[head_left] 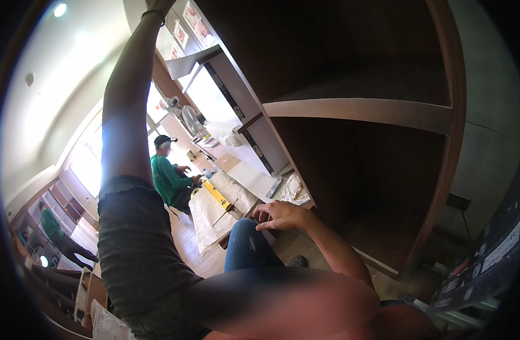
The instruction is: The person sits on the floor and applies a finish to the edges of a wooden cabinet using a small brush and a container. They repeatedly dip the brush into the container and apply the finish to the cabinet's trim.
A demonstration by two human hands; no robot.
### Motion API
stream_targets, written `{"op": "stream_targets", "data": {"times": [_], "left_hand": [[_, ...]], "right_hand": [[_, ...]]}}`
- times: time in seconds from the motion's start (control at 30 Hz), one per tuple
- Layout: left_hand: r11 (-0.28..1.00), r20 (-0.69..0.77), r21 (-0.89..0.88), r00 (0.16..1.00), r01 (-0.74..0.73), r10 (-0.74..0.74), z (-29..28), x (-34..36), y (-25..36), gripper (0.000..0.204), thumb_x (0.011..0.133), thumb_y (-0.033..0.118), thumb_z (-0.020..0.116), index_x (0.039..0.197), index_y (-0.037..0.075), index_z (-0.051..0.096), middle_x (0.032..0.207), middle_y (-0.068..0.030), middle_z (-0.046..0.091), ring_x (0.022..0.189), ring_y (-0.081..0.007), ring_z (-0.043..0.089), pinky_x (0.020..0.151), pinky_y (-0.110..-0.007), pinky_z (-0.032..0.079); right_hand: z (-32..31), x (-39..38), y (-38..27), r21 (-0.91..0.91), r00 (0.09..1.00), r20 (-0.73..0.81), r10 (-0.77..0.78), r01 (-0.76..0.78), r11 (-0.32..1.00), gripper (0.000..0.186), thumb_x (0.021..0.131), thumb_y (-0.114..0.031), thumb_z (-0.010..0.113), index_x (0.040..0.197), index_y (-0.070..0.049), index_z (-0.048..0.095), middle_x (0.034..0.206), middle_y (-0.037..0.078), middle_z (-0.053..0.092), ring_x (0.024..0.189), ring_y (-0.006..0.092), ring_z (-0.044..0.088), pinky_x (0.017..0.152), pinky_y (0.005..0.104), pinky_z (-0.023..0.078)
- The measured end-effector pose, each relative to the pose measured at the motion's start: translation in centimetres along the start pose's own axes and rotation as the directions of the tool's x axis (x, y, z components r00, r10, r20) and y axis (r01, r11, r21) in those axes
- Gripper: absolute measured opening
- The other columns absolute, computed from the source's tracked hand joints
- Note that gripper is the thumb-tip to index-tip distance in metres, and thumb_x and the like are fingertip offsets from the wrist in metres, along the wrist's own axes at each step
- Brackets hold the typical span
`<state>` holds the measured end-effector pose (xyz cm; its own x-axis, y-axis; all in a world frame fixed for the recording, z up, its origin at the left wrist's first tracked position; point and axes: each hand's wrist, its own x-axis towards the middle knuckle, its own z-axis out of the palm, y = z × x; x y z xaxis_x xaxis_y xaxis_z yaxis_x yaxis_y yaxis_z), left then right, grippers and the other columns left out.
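Observation:
My left arm reaches straight up along the side of a tall dark-brown cabinet [359, 113]. Only the wrist with a dark bracelet [152, 15] and the base of my left hand [160, 4] show at the upper edge; the fingers are cut off. Lower down, my right hand [281, 216] hangs loosely over my bent knee in blue jeans [247, 246]. Its fingers are slightly curled and apart, holding nothing. Beside that hand is the cabinet's near bottom corner. A pale shelf edge [367, 112] crosses the cabinet's open front.
A yellow spirit level [216, 196] lies on a covered low table [206, 226]. Behind it sits a person in green [168, 175]; another person [59, 235] stands far left. White drawer units with black rails [226, 93] and a fan [189, 118] are beyond. Dark panels [480, 260] lean at right.

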<state>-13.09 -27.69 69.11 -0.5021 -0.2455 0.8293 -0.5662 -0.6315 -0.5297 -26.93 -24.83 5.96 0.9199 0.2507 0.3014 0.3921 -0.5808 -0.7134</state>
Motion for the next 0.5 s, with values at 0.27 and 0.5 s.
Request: {"op": "stream_targets", "data": {"times": [0.27,0.5], "left_hand": [[0.967,-0.331,0.077,0.909,-0.241,0.253,0.5,-0.6,0.2,0.021,0.106,0.013,0.051,0.097,-0.001,0.064,0.088,-0.0138,0.066,0.075,-0.0166,0.062,0.058,-0.031,0.052],[0.991,0.142,0.059,0.982,0.117,-0.124,-0.9,1.8,2.7,0.024,0.107,0.014,0.053,0.097,-0.003,0.066,0.068,-0.0082,0.061,0.051,-0.0111,0.048,0.042,-0.021,0.04]], "right_hand": [[0.4,0.3,0.5,0.018,1.0,0.011,-0.023,0.023,1.0,0.055,0.091,-0.043,0.077,0.129,-0.005,0.063,0.114,0.015,0.075,0.102,0.0292,0.073,0.091,0.0396,0.055],[0.5,0.4,0.6,0.003,0.999,-0.022,-0.025,0.026,1.0,0.054,0.09,-0.041,0.077,0.128,-0.005,0.064,0.111,0.013,0.076,0.099,0.0281,0.073,0.09,0.0389,0.055]]}}
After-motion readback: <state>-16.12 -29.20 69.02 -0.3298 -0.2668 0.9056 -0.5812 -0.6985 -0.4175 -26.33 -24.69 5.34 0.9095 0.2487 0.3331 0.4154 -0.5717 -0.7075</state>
